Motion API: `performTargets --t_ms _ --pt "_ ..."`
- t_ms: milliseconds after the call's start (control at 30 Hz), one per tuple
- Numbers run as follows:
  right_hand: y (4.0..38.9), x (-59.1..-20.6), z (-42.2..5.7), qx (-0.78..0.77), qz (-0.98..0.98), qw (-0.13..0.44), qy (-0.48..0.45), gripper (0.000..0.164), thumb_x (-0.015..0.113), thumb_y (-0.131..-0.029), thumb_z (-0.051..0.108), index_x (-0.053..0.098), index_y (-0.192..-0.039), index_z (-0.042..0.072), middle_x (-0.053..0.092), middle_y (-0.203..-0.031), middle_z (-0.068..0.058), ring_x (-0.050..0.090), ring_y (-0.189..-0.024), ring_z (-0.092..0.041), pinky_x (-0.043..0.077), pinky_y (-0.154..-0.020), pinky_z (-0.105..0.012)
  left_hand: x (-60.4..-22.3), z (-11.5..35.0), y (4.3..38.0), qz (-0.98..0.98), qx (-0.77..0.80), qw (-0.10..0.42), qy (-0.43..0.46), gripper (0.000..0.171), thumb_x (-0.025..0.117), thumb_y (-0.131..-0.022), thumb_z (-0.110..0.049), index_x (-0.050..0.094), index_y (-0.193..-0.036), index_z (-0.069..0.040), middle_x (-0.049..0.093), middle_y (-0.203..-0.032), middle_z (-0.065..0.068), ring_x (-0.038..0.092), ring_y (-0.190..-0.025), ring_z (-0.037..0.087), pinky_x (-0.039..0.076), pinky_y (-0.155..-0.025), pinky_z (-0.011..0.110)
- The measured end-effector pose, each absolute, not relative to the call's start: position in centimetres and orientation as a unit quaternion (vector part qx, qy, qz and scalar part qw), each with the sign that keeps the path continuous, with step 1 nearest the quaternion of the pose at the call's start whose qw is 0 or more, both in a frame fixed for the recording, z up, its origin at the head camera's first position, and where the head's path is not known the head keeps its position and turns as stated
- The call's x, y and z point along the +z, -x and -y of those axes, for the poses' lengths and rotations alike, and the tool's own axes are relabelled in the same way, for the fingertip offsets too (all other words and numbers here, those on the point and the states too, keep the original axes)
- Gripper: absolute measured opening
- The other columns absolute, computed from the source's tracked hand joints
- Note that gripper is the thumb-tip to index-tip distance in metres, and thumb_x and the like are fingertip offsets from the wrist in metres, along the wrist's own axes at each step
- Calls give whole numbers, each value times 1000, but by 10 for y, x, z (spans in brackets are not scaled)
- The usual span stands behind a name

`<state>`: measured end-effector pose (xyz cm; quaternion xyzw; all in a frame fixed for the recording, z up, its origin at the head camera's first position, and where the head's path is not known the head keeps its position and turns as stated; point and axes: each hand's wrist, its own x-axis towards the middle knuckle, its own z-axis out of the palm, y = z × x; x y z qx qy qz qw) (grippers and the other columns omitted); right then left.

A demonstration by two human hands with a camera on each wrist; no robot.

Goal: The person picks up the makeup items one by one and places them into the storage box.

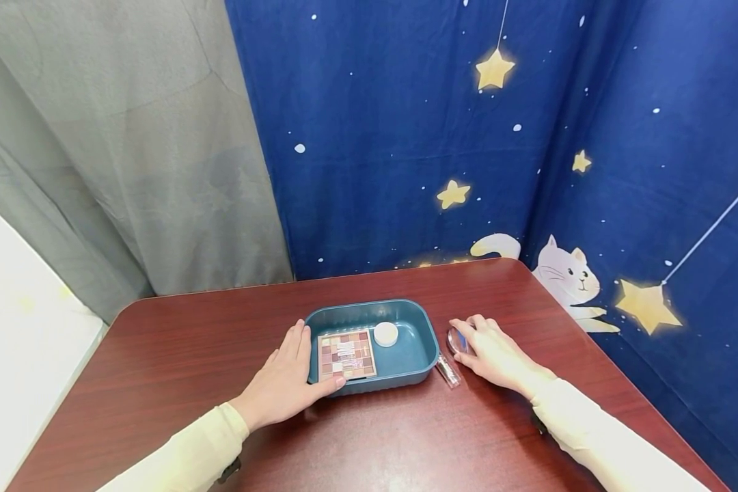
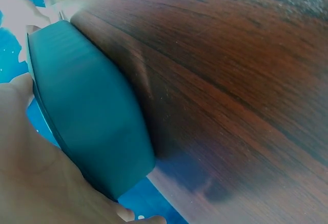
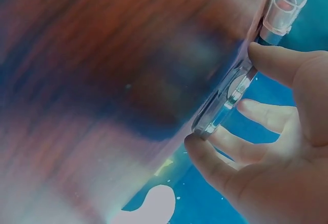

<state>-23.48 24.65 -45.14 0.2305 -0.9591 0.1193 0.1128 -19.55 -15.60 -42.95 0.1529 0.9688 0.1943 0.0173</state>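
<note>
A teal plastic bin stands on the table. Inside it lie an eyeshadow palette at the left and a round white-topped container beside it. My left hand rests against the bin's left end, fingers straight along that side and thumb over the front rim. To the right of the bin, my right hand pinches a flat round clear case by its edges, thumb and fingers spread across it, low at the tabletop. A clear-capped lipstick tube lies between the bin and this hand.
The dark red wooden table has rounded far corners. Behind it hang a grey curtain and a blue curtain printed with stars and a white cat. A bright white surface borders the table at left.
</note>
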Motion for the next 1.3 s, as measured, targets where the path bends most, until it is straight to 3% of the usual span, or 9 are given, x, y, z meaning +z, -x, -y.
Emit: performTargets --t_ms 1300 --pt "233 -439 -242 125 953 139 -237 57 81 -85 26 61 -134 5 57 -113 -12 54 -100 -33 51 -85 -46 -430 156 195 -969 197 23 -149 122 52 -81 -84 12 -159 2 8 -166 18 15 -151 35 27 -114 57"
